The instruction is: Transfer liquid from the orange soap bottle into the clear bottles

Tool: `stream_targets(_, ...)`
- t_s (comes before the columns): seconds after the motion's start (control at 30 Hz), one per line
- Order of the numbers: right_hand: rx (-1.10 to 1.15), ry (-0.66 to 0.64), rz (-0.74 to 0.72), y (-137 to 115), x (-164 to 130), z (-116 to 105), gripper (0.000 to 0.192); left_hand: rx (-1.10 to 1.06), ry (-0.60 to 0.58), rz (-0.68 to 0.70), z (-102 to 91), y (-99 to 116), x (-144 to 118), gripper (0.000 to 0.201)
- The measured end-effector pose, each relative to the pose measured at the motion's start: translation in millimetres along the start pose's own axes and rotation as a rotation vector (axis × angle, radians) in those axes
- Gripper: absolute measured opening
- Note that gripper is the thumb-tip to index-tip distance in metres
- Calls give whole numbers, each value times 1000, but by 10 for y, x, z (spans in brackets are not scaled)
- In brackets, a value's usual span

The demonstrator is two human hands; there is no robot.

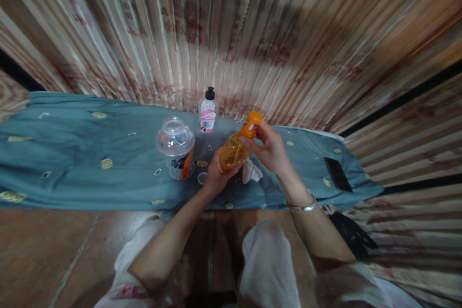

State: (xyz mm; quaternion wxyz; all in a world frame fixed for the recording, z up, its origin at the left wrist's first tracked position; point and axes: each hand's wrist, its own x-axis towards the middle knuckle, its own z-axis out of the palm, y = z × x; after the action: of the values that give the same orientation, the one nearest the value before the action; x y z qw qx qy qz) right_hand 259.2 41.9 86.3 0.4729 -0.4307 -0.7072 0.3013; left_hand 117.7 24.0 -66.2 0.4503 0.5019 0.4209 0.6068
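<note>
A pump bottle (234,153) of clear amber plastic with an orange pump head is held tilted above the cloth, its top leaning to the right. My left hand (217,173) wraps round its lower part from below. The fingers of my right hand (267,147) are closed about the orange collar under the pump head. A crumpled white tissue (251,171) lies just below the bottle. Left of my left hand is a small clear round cap (202,178). A clear plastic jar (176,149) with a narrow neck and an orange and black print stands farther left.
Behind stands a clear bottle (207,116) with a black top and pink label, near the curtain (216,33). A dark phone (338,174) lies at the right end of the blue-green cloth (72,154) covering the narrow table. Below the front edge are my knees.
</note>
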Motion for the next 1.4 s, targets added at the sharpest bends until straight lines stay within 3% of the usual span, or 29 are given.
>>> stream_targets(0.13,-68,-3,-29,12,5,-5,35,-17,-5,-1,-4,11,3,74)
stream_targets(0.87,-161,168,22,22,27,61,38,-27,-46,8,-19,-50,-7,75)
stream_targets(1.13,-208,31,94,46,-82,82,62,84,-20,3,-32,28,1,74)
stream_targets(1.4,-109,38,96,20,-40,178,42,122,-21,-7,-63,116,18,72)
